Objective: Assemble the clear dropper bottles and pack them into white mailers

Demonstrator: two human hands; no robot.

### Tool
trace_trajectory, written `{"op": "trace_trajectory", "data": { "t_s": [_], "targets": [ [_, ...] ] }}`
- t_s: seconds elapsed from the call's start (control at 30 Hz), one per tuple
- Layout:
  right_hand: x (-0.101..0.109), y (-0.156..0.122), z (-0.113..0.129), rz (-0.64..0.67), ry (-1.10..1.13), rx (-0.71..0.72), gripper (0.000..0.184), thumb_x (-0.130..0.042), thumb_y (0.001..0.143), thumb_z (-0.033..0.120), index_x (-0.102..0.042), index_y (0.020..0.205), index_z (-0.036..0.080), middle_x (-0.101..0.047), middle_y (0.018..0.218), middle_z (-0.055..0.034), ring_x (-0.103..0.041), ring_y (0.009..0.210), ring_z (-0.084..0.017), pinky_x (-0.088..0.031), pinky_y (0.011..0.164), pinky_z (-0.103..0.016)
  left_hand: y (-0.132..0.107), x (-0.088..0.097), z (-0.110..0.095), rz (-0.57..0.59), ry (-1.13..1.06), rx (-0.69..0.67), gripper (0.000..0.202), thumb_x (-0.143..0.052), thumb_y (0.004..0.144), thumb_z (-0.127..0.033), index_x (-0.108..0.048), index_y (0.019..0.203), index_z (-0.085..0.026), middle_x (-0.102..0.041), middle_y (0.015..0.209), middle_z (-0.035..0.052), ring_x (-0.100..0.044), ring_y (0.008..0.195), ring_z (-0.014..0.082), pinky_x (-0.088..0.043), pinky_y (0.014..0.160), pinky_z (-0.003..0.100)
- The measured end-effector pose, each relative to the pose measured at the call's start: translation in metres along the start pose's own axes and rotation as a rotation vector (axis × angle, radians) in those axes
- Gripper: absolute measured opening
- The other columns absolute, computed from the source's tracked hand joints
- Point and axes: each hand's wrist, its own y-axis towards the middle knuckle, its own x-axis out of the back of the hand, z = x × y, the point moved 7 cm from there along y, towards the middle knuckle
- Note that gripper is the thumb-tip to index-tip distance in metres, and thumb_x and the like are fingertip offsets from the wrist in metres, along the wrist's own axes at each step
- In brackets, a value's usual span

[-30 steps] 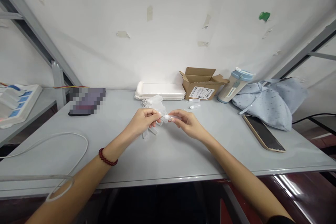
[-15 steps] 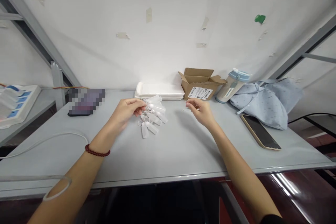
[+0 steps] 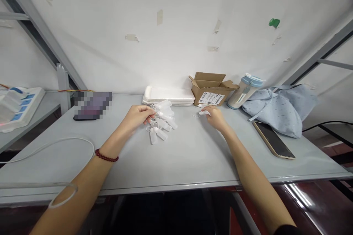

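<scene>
My left hand (image 3: pixel 140 114) is closed, thumb and forefinger pinched on a white tag at the left edge of a loose pile of white tags (image 3: pixel 164 126). Thin string loops and small white locks show on several of these tags. To the right, in front of the cardboard box, my right hand (image 3: pixel 216 117) closes its fingertips on another white tag (image 3: pixel 204 112), whose thin loop sticks out to the left. Just behind those fingers a further small white piece (image 3: pixel 200 106) shows, partly hidden.
Behind the pile lies a stack of white trays (image 3: pixel 171 94). An open cardboard box (image 3: pixel 210 90), a tumbler (image 3: pixel 244 91), a blue cloth bag (image 3: pixel 275 108) and a phone (image 3: pixel 273 139) line the right. At left are a blurred-out dark object (image 3: pixel 93 105), a white cable (image 3: pixel 66 140) and a power strip (image 3: pixel 23 108).
My right hand has moved slightly right and down toward the table, and a white tag now shows at its fingertips. My left hand stays by the pile. The view has shifted a little.
</scene>
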Motion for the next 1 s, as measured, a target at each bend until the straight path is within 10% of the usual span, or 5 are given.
{"op": "trace_trajectory", "data": {
  "t_s": [0.63, 0.8, 1.0],
  "targets": [
    [-0.004, -0.003, -0.005, 0.107, -0.107, -0.184, 0.028, -0.055, 0.077, 0.007, -0.067, 0.101, 0.014, -0.068, 0.108, -0.0124, -0.056, 0.1, -0.029, -0.041, 0.083, -0.037, 0.004, 0.009, 0.003, -0.14, 0.494, -0.057, 0.021, -0.053, 0.069, -0.031, -0.063, 0.057, -0.017, -0.066, 0.06, 0.0015, -0.059, 0.057, 0.0176, -0.039, 0.058, 0.027],
    [0.009, -0.004, 0.025, 0.082, 0.076, -0.133, 0.021, -0.056, 0.08, 0.017, -0.067, 0.098, 0.015, -0.069, 0.101, -0.009, -0.059, 0.094, -0.024, -0.042, 0.082, -0.033, -0.007, 0.002, -0.014, -0.155, 0.327, -0.139, 0.019, -0.055, 0.072, -0.032, -0.063, 0.066, -0.016, -0.066, 0.066, 0.0004, -0.056, 0.055, 0.0133, -0.042, 0.058, 0.024],
    [0.02, -0.014, 0.09, 0.161, 0.647, -0.071, 0.019, -0.055, 0.083, 0.032, -0.068, 0.09, 0.018, -0.069, 0.092, -0.0044, -0.059, 0.081, -0.017, -0.043, 0.07, -0.029, -0.022, -0.035, -0.017, 0.101, 0.138, -0.16, 0.024, -0.056, 0.078, -0.038, -0.064, 0.076, -0.015, -0.063, 0.067, 0.0003, -0.052, 0.05, 0.0098, -0.041, 0.049, 0.021]
  ]
}}
